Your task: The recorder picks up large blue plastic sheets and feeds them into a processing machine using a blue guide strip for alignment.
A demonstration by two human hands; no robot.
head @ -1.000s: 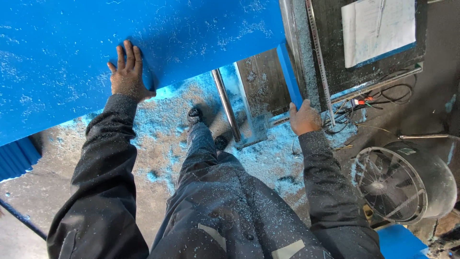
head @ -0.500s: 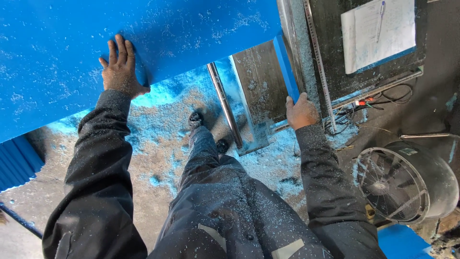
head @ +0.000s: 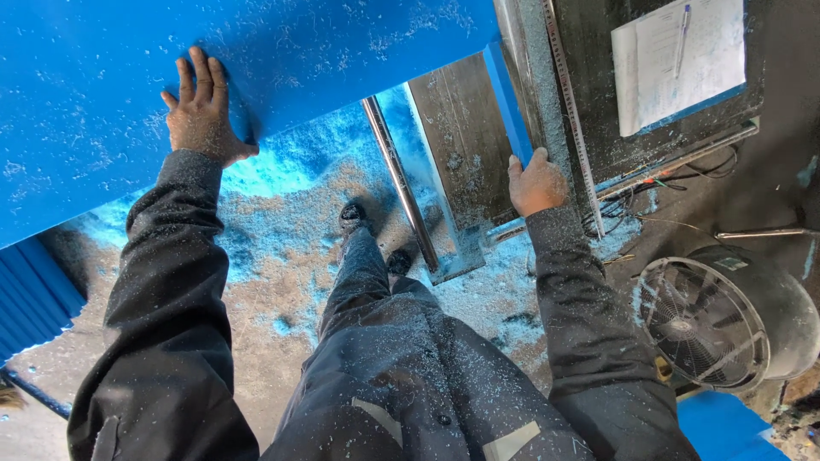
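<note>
Head view: left hand (head: 201, 111) flat on blue slab (head: 102, 119), right hand (head: 538, 183) gripping its end.

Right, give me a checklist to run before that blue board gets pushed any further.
1. Left hand flat on top of the blue board, fingers spread: ok.
2. Right hand on the end of the narrow blue strip beside the metal ruler: ok.
3. Both hands away from any blade: cannot tell, no blade shows.
4. Floor underfoot: not ok, blue shavings heaped around the boots.
5. Loose cables near the right hand: not ok, they lie along the table edge.
6. Fan behind the right leg, running or still: cannot tell.
</note>
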